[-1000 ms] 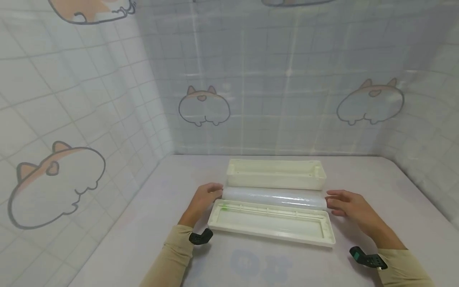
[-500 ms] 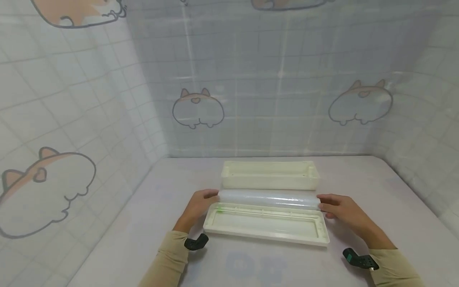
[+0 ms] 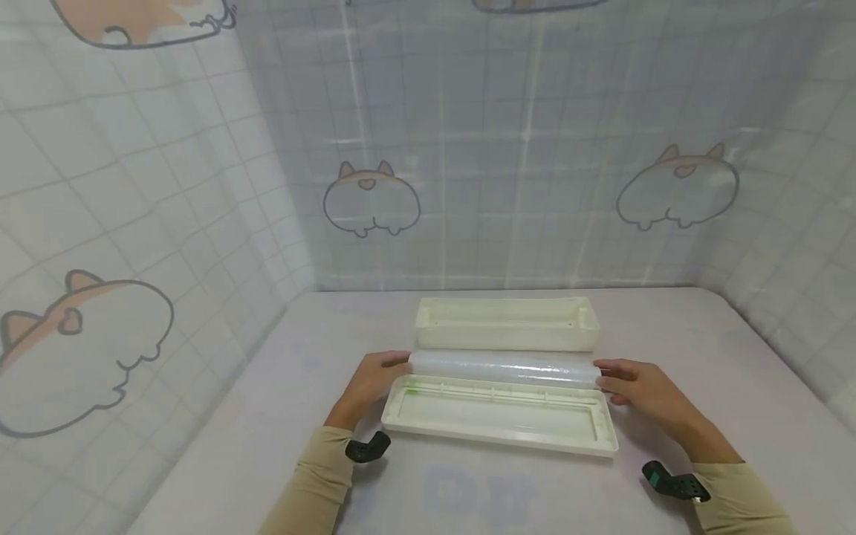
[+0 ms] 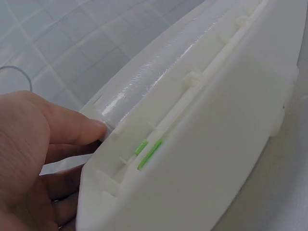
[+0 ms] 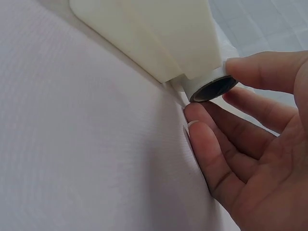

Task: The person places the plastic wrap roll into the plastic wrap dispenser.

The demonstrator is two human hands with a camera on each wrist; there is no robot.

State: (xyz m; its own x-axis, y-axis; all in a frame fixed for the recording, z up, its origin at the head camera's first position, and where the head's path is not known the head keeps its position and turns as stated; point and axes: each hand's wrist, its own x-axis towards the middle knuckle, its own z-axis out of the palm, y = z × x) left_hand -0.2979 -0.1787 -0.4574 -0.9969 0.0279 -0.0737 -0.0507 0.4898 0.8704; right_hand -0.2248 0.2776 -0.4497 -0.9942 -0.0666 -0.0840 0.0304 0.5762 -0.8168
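Note:
A shiny, whitish roll of plastic wrap (image 3: pixel 504 367) lies crosswise on the table, between a cream plastic box (image 3: pixel 508 338) behind it and the box's long lid (image 3: pixel 498 425) in front. My left hand (image 3: pixel 370 383) pinches the roll's left end; in the left wrist view its thumb (image 4: pixel 77 126) is at that end, and the other fingers are partly hidden by the lid. At the right end, my right hand (image 3: pixel 647 388) holds the roll between thumb and fingers. Seen from the right wrist, the roll's hollow core end (image 5: pixel 214 89) faces outward.
The lid shows its inner side, with a rail and a green piece (image 4: pixel 149 155) at its left end. Grid-patterned curtains (image 3: pixel 515 148) with cartoon animals surround the pale table (image 3: pixel 267 446) at the back and both sides.
My right hand has closed in on the roll's right end. The left hand stays at the other end. Box and lid look unmoved; the head view has shifted slightly.

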